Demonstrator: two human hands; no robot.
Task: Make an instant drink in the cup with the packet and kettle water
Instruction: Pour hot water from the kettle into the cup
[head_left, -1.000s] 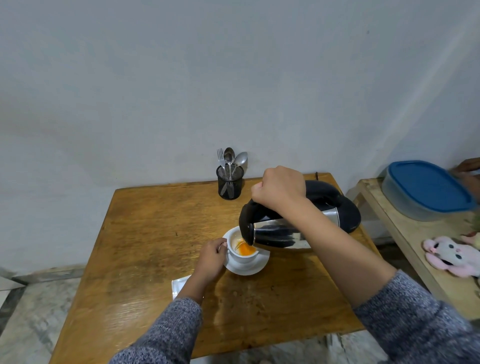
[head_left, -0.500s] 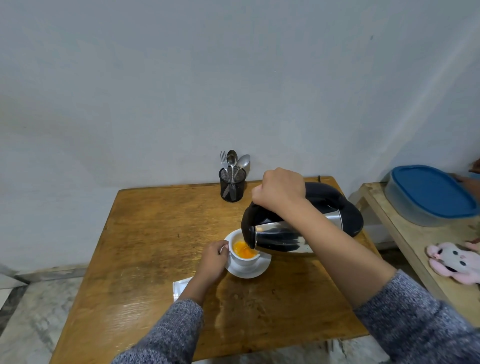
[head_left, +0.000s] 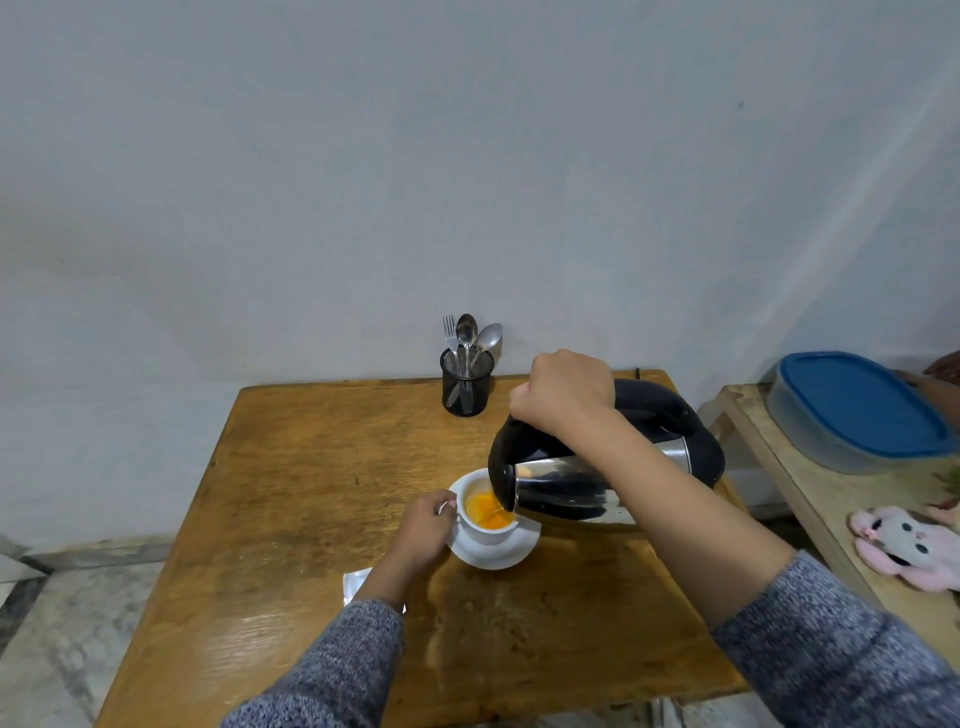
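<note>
A white cup (head_left: 485, 530) stands on a white saucer (head_left: 501, 553) near the middle of the wooden table (head_left: 291, 483). Orange liquid fills part of the cup. My left hand (head_left: 423, 530) holds the cup's handle on its left side. My right hand (head_left: 563, 392) grips the black handle of a steel and black kettle (head_left: 597, 467), which is tilted with its spout over the cup's right rim. A silver packet (head_left: 356, 582) lies on the table, mostly hidden under my left forearm.
A black mesh holder (head_left: 466, 387) with a fork and spoons stands at the table's back edge by the wall. To the right is a lower wooden bench (head_left: 810, 499) with a blue-lidded container (head_left: 857, 410) and a pink plush toy (head_left: 909, 548).
The orange liquid in the cup has risen as the kettle stays tipped over it. Both hands keep their hold.
</note>
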